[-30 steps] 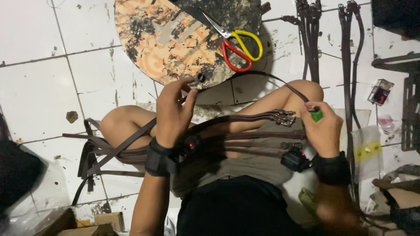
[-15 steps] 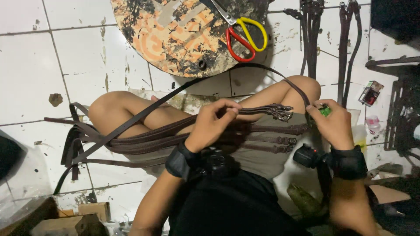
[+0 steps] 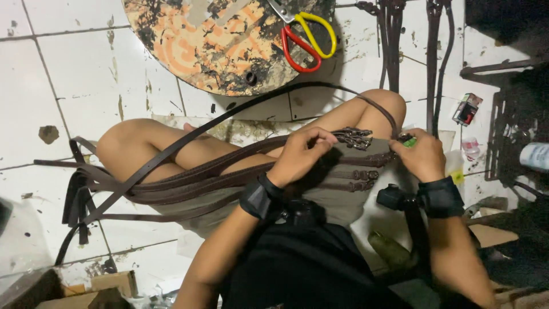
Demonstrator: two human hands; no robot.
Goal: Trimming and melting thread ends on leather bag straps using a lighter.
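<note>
I sit cross-legged on a tiled floor with several dark brown leather straps [image 3: 189,177] draped across my lap, their metal buckles [image 3: 355,137] bunched near my right knee. My left hand [image 3: 300,154] pinches one strap just left of the buckles. My right hand [image 3: 422,153] holds a small green object [image 3: 409,141], perhaps a lighter, against the end of a strap at my knee. Both wrists wear black bands.
A stained round orange board [image 3: 223,40] lies ahead with red and yellow scissors [image 3: 303,37] on it. More straps [image 3: 392,46] hang at the upper right. A dark crate [image 3: 514,137] stands at the right, cardboard scraps [image 3: 108,283] at lower left.
My left hand has moved right, from the raised strap loop near the round board down to the buckle ends on my lap. The right hand has stayed at the knee.
</note>
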